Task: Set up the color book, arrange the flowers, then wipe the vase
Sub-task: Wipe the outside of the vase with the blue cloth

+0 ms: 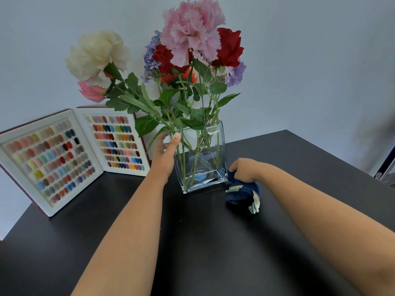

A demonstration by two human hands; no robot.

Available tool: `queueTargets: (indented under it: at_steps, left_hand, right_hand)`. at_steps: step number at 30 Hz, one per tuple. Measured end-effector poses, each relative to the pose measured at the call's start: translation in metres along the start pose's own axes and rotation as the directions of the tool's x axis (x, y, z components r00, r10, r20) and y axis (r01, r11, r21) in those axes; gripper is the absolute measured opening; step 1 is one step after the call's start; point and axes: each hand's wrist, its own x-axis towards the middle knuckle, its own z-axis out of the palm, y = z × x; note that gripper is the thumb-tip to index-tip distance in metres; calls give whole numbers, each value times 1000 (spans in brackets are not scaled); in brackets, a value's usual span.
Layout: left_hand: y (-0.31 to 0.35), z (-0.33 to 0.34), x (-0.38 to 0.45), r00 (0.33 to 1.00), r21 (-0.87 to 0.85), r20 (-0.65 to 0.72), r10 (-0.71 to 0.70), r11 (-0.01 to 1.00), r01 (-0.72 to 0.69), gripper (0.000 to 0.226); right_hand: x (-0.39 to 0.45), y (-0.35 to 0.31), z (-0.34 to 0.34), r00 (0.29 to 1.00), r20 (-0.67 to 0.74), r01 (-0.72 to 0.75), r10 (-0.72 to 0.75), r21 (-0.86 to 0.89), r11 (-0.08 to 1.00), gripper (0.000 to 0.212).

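Note:
A clear square glass vase (210, 159) stands on the black table (203, 242) and holds a bunch of flowers (190, 41): pink, red, purple and cream blooms on green stems. My left hand (164, 154) grips the vase's upper left corner, thumb on the rim. My right hand (245, 169) is closed on a dark blue cloth (239, 194) that rests on the table against the vase's lower right corner. The color book (70, 154) stands open and upright at the back left, showing rows of colored swatches.
A pale wall rises behind the table. The table's left edge runs just below the color book, and its far right edge slants past my right arm. Part of a dark metal frame (386, 167) shows at the right border.

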Motion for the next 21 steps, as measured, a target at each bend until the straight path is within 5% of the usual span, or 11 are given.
queueTargets:
  at_steps: [9, 12, 21]
  left_hand:
    - [3, -2, 0, 1000, 19, 24, -8, 1000, 7, 54]
    - [3, -2, -1, 1000, 14, 21, -9, 1000, 9, 52]
    - [4, 1, -6, 1000, 3, -1, -6, 1000, 6, 62]
  right_hand:
    - [26, -4, -6, 998, -63, 1, 9, 165, 986, 11]
    - [31, -4, -10, 997, -66, -28, 41, 186, 982, 30]
    - [25, -1, -11, 1000, 24, -10, 8, 82, 997, 24]
